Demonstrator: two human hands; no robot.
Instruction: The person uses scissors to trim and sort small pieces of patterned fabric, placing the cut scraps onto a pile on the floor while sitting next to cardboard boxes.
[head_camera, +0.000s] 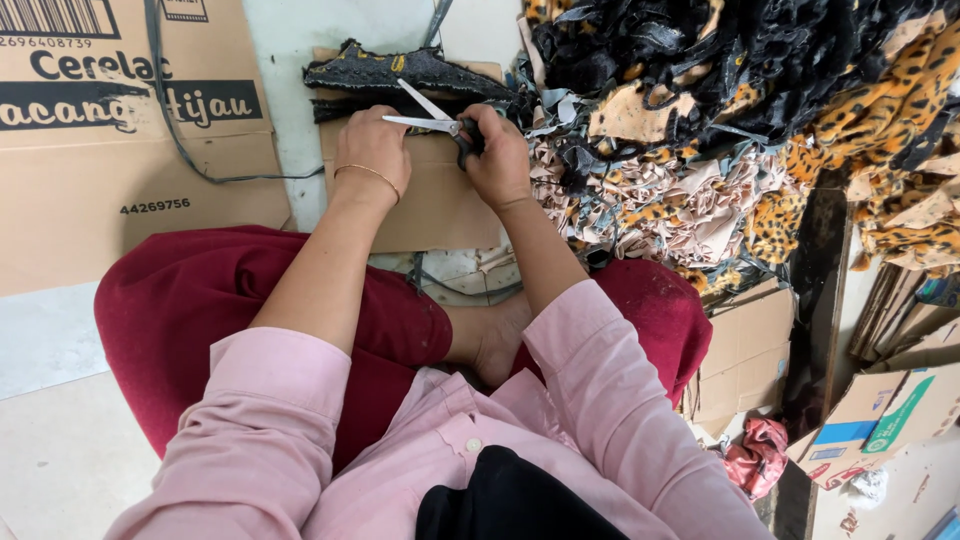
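I sit cross-legged on the floor in red trousers and a pink shirt. My right hand (497, 155) grips the black handles of a pair of scissors (430, 115), whose silver blades are spread apart and point left and up. My left hand (372, 150), with a thin bangle at the wrist, rests closed beside the blades on a brown cardboard sheet (440, 205); whether it holds anything is hidden. Just beyond the blades lies a flat black fabric piece with yellow marks (400, 68).
A large printed cardboard box (120, 150) lies flat at the left with a dark cord (190, 165) across it. A heap of leopard-print and black fabric scraps (720, 130) fills the right. Folded boxes (750, 350) and a red cloth (757, 455) lie at lower right.
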